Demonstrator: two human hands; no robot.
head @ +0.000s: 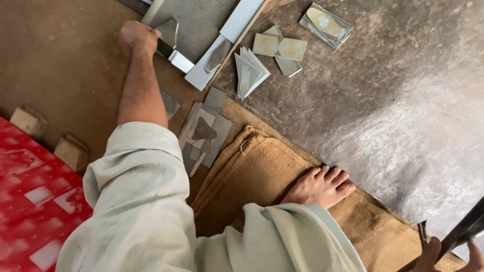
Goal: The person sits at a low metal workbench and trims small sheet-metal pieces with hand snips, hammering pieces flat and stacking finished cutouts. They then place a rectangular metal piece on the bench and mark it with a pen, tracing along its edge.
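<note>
My left hand point(137, 38) reaches out to the top left, closed around a dark-handled tool point(164, 48) with a pale end point(182, 62). The tool rests at the edge of a grey sheet point(201, 20), just under a shield-shaped piece of glass point(169, 31). My right hand point(432, 254) shows only partly at the bottom right edge, wrapped around a dark bar point(464, 230) that slants up to the right. My bare foot point(320, 187) rests on a burlap mat point(257, 163).
Cut glass pieces lie on the floor: a pile point(202, 133) by my forearm, a fanned stack point(250, 73), diamond shapes point(280, 48) and a stack with an oval on top point(325, 22). White strips point(222, 45) cross the grey sheet. A red sheet point(30, 201) and two wooden blocks point(70, 151) lie at the left.
</note>
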